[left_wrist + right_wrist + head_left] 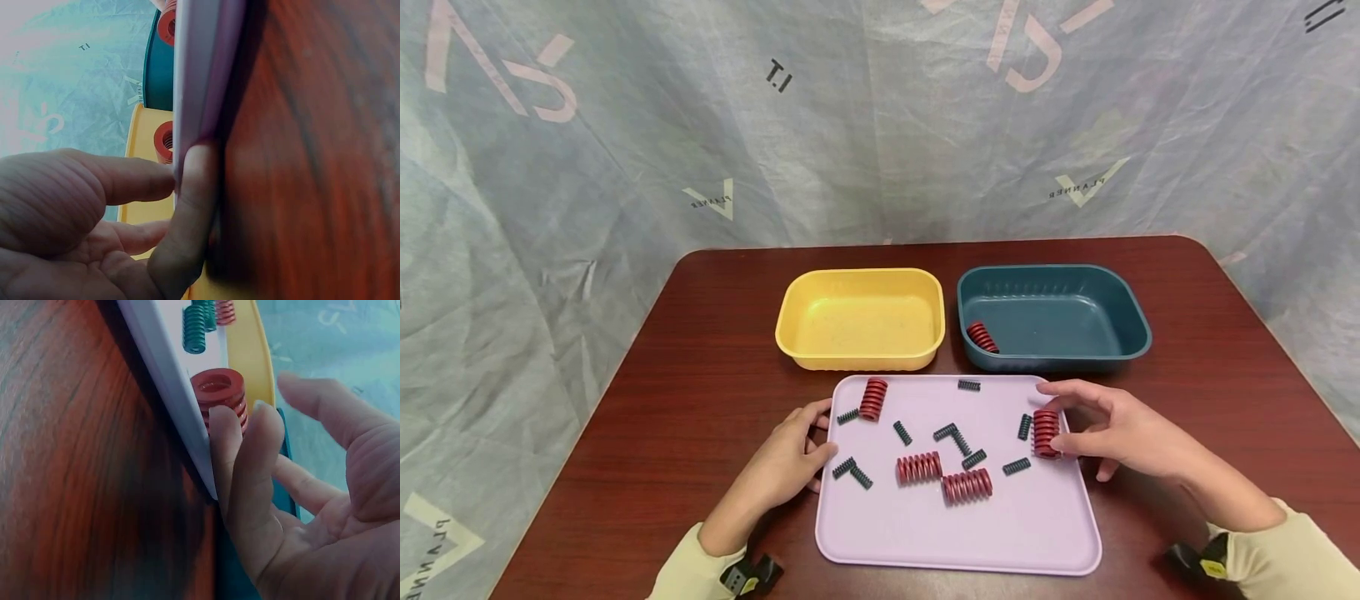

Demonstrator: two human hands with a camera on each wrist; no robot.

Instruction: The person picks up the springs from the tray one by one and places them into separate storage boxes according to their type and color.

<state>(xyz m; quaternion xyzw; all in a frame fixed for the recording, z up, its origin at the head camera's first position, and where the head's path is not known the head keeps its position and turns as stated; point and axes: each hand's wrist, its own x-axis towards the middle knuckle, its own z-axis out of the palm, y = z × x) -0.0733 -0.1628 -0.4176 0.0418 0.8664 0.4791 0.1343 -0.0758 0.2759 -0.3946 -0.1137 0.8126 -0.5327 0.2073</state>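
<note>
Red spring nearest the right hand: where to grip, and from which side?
Probably pinch the red spring by its two ends, from the right of the tray: it lies on its side, ends facing near and far, and a dark spring crowds its left.

Left fingers (195, 190) bent, right fingers (256, 450) parted

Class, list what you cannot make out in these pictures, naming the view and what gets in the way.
1. Head: some fingers of the left hand, partly hidden behind the hand itself.
2. Left wrist: the lilac tray's top surface, hidden behind its raised side.
3. Right wrist: the nearest red spring's lower part, covered by the right hand.
4. Head: the rest of the left sleeve, cut off by the bottom edge.
</note>
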